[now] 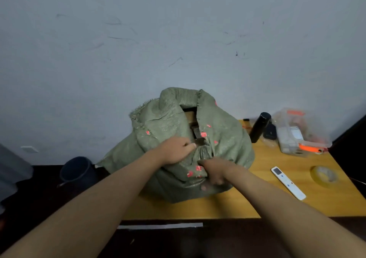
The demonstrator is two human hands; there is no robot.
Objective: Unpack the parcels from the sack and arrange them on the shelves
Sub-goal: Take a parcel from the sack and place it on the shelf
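- green woven sack [221, 137] sits on the wooden surface [277, 198], up against the wall, mouth partly open with a brown parcel [195, 126] peeking out
- left hand [176, 150] has its grip on the fabric right at the opening, fingers curled in
- right hand [215, 171] is bunching a fold of sack lower down, grip closed tight
- white remote [288, 182], tape roll [324, 175] and black bottle [260, 127] off to the right

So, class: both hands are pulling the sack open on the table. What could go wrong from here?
1. The sack overhangs the table's left edge, so tugging may tip it off.
2. It may swing into the black bottle beside it.
3. The opening is narrow, so parcels could snag.
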